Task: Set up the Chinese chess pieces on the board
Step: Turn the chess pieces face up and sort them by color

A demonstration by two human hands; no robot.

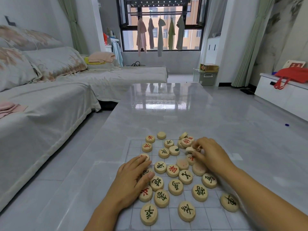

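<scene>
Wooden and pale, the tilted disc (190, 149) is pinched at its rim between the thumb and curled fingers (199, 145) of your right hand (210, 153), at about 1 o'clock from the middle of the board (206, 214). Motion blur hides its face.

Your left hand (131, 177) lies flat at 9 o'clock. Its fingers are nearly straight, the tips resting on a red-marked disc (144, 157), and it grips nothing.

The other pieces (173, 170) are scattered loose across the grid, red and dark characters mixed. Several lie blank side up, and a small heap (186, 142) sits at 1 o'clock, just beyond your right hand.

Expect these discs to feel light, rigid and smooth. They will likely slide more easily than they lift, so pinch each across its thick rim rather than pressing on its face. Blank ones need turning over.

The board looks like a thin clear sheet on the glossy bench (166, 114). It may creep if you push pieces hard, so a flat hand on it should help.
</scene>
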